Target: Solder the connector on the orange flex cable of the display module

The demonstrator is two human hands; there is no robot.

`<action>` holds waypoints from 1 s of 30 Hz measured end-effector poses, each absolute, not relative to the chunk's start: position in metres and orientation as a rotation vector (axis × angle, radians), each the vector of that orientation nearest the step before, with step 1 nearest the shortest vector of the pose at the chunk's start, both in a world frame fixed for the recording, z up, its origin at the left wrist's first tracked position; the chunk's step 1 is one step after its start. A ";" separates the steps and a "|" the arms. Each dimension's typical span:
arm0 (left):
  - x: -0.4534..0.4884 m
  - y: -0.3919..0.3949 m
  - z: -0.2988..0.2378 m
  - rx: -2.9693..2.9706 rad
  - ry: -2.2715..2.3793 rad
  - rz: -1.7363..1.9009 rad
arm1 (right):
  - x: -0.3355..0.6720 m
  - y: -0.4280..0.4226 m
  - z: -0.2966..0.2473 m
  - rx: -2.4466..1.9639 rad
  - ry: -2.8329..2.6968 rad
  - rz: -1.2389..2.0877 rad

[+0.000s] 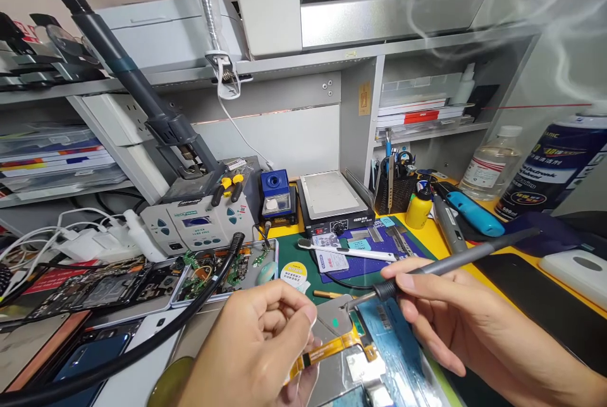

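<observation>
My right hand (441, 321) grips a grey soldering iron (455, 261) like a pen, its tip resting on a silver phone panel (341, 331) near a small green spot. My left hand (258, 347) is closed in a pinch above the panel's left side, thumb and fingers pressed together right by an orange flex cable (332, 350); what they hold is too thin to name. A blue film (393, 350) covers the panel's right part. Smoke drifts at the upper right.
A soldering station (199, 220), blue tip cleaner (275, 195) and hot plate (332, 198) stand behind. Circuit boards in a tray (222, 268) and opened phones lie left. A pen holder (396, 182), yellow bottle (420, 205), solvent bottle (488, 167) and spray can (554, 164) stand right. A black hose (142, 347) crosses left.
</observation>
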State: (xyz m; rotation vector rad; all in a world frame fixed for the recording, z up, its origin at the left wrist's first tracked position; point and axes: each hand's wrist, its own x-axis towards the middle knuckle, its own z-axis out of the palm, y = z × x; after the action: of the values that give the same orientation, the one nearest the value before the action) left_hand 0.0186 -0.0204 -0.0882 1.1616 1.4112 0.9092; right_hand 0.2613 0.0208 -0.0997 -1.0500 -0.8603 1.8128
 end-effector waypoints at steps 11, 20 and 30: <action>0.014 -0.021 -0.083 1.213 1.328 0.859 | 0.263 0.020 -0.101 -1.047 -0.883 1.797; 0.012 -0.022 -0.096 1.152 1.235 0.857 | 0.256 0.012 -0.091 -1.117 -0.860 1.773; 0.017 -0.021 -0.094 1.013 1.241 0.835 | 0.258 0.010 -0.095 -1.104 -0.833 1.767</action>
State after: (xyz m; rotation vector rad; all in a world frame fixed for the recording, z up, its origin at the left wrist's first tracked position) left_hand 0.0168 -0.0212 -0.0942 1.0131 1.2405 0.8354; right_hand 0.2581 0.0097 -0.0952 -1.1040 -0.8331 1.7675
